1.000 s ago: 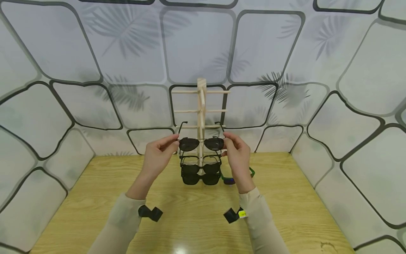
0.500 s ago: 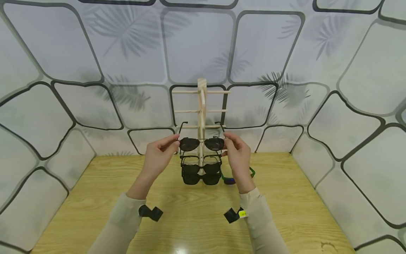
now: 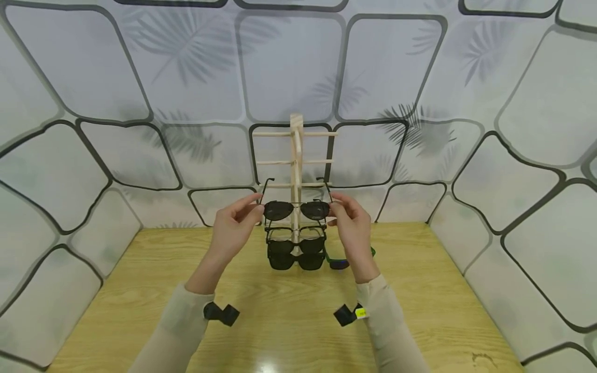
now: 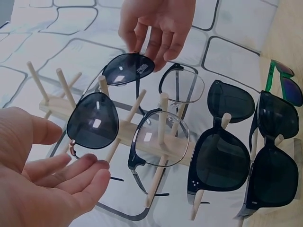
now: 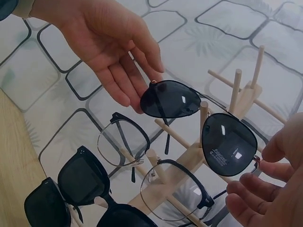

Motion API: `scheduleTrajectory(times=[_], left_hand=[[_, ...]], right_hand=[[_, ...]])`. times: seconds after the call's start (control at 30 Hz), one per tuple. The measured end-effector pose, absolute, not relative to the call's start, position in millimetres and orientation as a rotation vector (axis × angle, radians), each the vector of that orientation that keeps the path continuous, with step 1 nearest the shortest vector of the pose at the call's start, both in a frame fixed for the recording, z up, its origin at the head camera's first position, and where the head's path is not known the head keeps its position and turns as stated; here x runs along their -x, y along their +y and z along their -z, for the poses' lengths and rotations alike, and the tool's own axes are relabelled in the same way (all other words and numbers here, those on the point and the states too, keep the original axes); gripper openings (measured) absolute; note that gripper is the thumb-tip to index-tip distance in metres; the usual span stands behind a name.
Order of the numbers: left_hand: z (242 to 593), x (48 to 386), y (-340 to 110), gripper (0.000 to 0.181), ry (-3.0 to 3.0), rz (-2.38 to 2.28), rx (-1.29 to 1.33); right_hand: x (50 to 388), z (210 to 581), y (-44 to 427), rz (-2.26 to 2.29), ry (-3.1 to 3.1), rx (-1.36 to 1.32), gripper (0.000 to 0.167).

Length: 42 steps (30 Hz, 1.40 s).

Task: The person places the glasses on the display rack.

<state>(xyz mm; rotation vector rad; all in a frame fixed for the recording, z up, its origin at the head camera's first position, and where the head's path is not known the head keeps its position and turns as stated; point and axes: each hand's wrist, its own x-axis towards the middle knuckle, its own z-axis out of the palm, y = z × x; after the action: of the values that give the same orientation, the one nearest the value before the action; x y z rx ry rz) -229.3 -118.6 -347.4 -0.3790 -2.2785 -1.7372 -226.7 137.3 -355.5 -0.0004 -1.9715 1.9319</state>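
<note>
Dark aviator sunglasses (image 3: 278, 210) rest on a peg of the wooden glasses stand (image 3: 296, 150). My left hand (image 3: 231, 230) is beside their left hinge. In the left wrist view its thumb and fingers stand apart around the hinge, with no clear pinch. My right hand (image 3: 353, 230) is at the opposite hinge, its fingers likewise parted in the right wrist view (image 5: 272, 182). Below hang clear half-rim eyeglasses (image 4: 136, 160). Black square sunglasses (image 4: 221, 158) and another black pair (image 4: 277, 172) hang lower. Both hands' far fingers are partly hidden.
Green-framed sunglasses (image 3: 339, 264) lie on the wood-grain table (image 3: 275, 316), right of the stand's foot. Upper pegs (image 3: 319, 134) carry no glasses. A patterned backdrop (image 3: 289, 67) rises behind and on both sides.
My right hand has shifted slightly right, and the fingers of both hands have parted a little from the aviator sunglasses. The sunglasses stay in place on the stand.
</note>
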Motion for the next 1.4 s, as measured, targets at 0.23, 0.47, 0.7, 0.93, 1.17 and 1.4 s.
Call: scheduleTrajectory(times=[0.23,0.47,0.7,0.93,1.17,1.4], left_hand=[[354,215,-122,0.044,-2.24,1.768,0.308],[379,195,-119,0.037,-2.199,1.806,0.248],[403,171,-107,0.027,-2.195,1.828,0.358],[412,156,-85,0.025,-2.256,1.916,0.441],[430,151,-50,0.026,-2.351,1.957,0.49],[452,154,-19,0.029,-2.348,1.946,0.631]], right_hand=[[224,361,152,-1.878,-1.998,0.048,0.029],[219,373,169,-1.845,-2.031,0.107,0.028],[215,389,184,-1.813,-2.063,0.171,0.026],[212,404,197,-1.824,-2.075,0.218,0.024],[209,418,209,-1.822,-2.11,0.253,0.025],[209,432,220,-1.759,-2.161,0.298,0.026]])
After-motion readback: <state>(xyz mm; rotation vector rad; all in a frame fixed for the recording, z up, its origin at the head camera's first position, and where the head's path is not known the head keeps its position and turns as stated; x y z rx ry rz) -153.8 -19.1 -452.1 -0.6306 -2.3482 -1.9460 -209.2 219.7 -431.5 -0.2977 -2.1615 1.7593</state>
